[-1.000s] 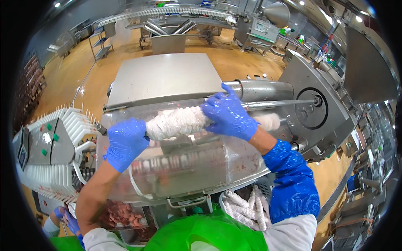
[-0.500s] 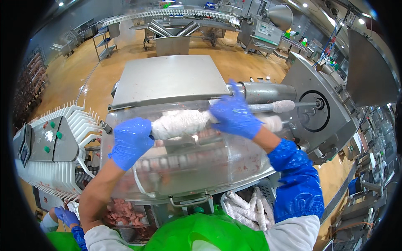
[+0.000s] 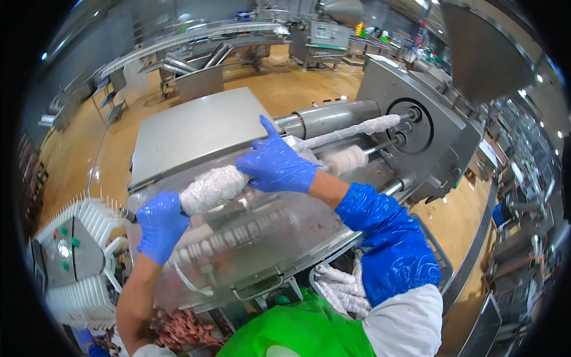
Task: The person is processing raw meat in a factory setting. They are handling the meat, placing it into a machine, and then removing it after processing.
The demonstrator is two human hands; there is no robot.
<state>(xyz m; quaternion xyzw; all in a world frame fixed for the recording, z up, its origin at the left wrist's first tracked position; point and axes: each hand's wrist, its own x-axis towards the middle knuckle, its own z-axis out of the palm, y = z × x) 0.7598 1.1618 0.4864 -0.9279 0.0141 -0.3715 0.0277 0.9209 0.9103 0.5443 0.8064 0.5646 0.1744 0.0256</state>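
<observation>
A thick, white, bunched sausage casing (image 3: 213, 189) stretches between my hands above the clear guard of a steel filling machine. My left hand (image 3: 159, 227), in a blue glove, is closed round its left end. At its right end, my right hand (image 3: 278, 160), also gloved in blue, has its lower fingers curled against the casing while one finger sticks up. Its grip is partly hidden. Just to the right, a steel tube bears another bunched casing (image 3: 380, 124), and a second tube below carries a shorter bunch (image 3: 348, 159).
A crate of white casing sticks (image 3: 345, 288) stands near my right arm. Raw meat pieces (image 3: 184, 332) lie below my left forearm. White hanging arms (image 3: 80, 306) flank a control panel (image 3: 68, 253). Another person's blue-gloved hand (image 3: 88, 344) shows at lower left. A steel hopper (image 3: 488, 50) rises at right.
The whole view has turned and tilted, so the machine and both hands appear farther left. A finger of my right hand stands out more from the casing. My left hand keeps its hold.
</observation>
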